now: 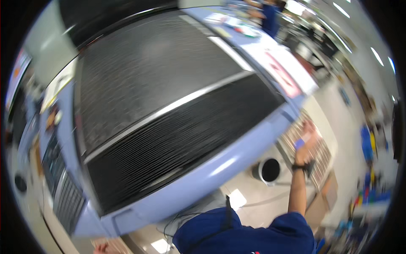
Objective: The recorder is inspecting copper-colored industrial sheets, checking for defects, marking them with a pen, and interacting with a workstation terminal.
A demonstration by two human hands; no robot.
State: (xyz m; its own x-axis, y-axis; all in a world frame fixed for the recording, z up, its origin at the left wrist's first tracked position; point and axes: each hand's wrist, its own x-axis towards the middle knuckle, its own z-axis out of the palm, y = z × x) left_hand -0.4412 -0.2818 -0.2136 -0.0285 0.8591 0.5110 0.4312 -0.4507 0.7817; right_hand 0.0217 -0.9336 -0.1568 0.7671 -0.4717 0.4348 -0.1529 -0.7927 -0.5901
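My right hand reaches out past the right corner of a large lavender-blue machine with a wide black bed. A dark band circles that wrist. Its fingers look curled and are smeared by motion. A small white and blue piece shows at the palm side, and I cannot make out what it is. Below the hand lies a pale slatted surface. Only a bit of my left hand appears at the lower left edge, over another slatted surface near the machine's left front corner; its fingers are mostly cut off.
A white bucket with a dark inside stands on the floor by the machine's front. White and pink sheets lie along its right side. A keyboard sits at the left. Another person is at the far right corner. Cardboard stands at right.
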